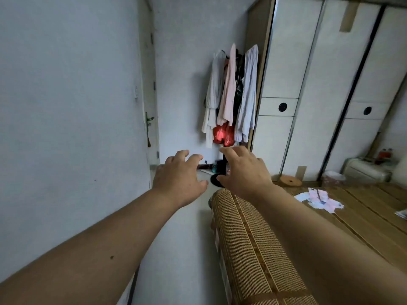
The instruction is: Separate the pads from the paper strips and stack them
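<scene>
A small heap of white and pink pads and paper strips (319, 200) lies on the wooden slat platform (372, 219) at the right. Both arms are stretched out in front of me, well left of the heap. My left hand (179, 177) is held in the air with fingers apart and nothing in it. My right hand (243, 170) hovers above the end of a rolled bamboo mat (248, 249), fingers spread and curled, holding nothing. Neither hand touches the heap.
A coat stand with hanging clothes (231, 95) is ahead in the corner. A door (148, 106) is at the left, white sliding wardrobe doors (308, 84) at the right. A round wooden piece (290, 180) and a bin (333, 178) sit by the wardrobe.
</scene>
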Demonstrator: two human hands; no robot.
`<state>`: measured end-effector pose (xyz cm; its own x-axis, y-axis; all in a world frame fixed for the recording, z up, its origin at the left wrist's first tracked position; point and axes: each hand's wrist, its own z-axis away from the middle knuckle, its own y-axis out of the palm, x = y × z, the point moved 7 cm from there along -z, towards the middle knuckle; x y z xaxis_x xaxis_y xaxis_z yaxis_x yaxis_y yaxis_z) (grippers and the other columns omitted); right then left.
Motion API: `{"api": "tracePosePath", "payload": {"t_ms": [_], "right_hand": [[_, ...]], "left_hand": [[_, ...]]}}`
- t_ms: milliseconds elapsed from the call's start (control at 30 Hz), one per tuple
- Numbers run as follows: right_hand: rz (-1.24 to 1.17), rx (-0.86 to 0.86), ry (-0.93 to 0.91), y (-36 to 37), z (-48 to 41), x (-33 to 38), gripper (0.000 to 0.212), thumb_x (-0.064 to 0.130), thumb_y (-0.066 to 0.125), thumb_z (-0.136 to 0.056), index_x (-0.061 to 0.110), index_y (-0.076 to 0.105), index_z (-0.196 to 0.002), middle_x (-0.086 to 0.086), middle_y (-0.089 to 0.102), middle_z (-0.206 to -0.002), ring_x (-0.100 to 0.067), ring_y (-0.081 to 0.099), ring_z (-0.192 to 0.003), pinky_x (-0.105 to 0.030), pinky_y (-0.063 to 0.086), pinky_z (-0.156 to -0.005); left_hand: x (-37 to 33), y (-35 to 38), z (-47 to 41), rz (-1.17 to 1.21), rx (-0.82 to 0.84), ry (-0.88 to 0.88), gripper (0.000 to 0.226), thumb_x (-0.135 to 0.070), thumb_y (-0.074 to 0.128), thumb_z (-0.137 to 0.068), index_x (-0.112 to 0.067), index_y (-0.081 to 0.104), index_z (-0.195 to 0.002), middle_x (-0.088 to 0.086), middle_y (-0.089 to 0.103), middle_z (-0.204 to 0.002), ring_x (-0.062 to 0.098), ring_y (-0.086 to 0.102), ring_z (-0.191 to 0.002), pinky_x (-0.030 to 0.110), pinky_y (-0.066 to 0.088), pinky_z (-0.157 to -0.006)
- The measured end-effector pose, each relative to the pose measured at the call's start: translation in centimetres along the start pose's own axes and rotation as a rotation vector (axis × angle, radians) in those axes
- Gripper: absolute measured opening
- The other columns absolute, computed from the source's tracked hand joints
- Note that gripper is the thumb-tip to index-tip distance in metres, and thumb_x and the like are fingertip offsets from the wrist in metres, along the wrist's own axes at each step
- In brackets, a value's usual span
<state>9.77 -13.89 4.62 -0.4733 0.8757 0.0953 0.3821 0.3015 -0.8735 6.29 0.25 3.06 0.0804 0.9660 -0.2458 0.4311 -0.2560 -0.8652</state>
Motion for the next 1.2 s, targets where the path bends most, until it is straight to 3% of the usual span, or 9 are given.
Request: {"api": "tracePosePath", "payload": {"t_ms": [367,667,967,1200], "right_hand": [[-0.005,0.159,0.015,11.2,-3.5,-3.3,0.074,0.044,0.063,-0.077,0.031,0.029,-0.141,-0.004,0.042,-0.142,-0.027,0.044,-0.126,-0.05,0.039,-0.101],[-0.021,0.376,0.022,22.8,-10.1,-11.9,0.076,0.046,0.066,-0.077,0.032,0.028,-0.141,0.0,0.04,-0.144,-0.026,0.043,-0.128,-0.049,0.039,-0.102],[-0.088,0.524,0.012,32.0,-16.7,-15.7,0.071,0.045,0.064,-0.078,0.031,0.032,-0.14,0.0,0.041,-0.144,-0.023,0.042,-0.128,-0.047,0.038,-0.103],[-0.069,0.583,-0.005,39.4,-24.5,-15.9,0.066,0.041,0.063,-0.08,0.029,0.036,-0.139,-0.001,0.041,-0.143,-0.024,0.043,-0.127,-0.047,0.037,-0.101]], "left_hand": [[4.8,10.7,-3.4,-0.01,0.15,-0.087,0.071,-0.052,0.055,-0.076,-0.031,0.035,-0.141,0.007,0.032,-0.152,0.031,0.033,-0.134,0.049,0.035,-0.103],[6.8,23.3,-11.9,0.036,0.323,-0.171,0.073,-0.053,0.057,-0.077,-0.03,0.033,-0.142,0.005,0.029,-0.154,0.029,0.031,-0.136,0.05,0.032,-0.104],[10.6,30.6,-19.1,0.04,0.462,-0.199,0.071,-0.051,0.054,-0.081,-0.03,0.03,-0.144,0.001,0.024,-0.157,0.026,0.027,-0.139,0.047,0.026,-0.109],[16.0,36.1,-27.5,0.153,0.561,-0.154,0.064,-0.048,0.054,-0.084,-0.026,0.039,-0.142,-0.002,0.044,-0.147,0.019,0.039,-0.133,0.042,0.032,-0.109]]}}
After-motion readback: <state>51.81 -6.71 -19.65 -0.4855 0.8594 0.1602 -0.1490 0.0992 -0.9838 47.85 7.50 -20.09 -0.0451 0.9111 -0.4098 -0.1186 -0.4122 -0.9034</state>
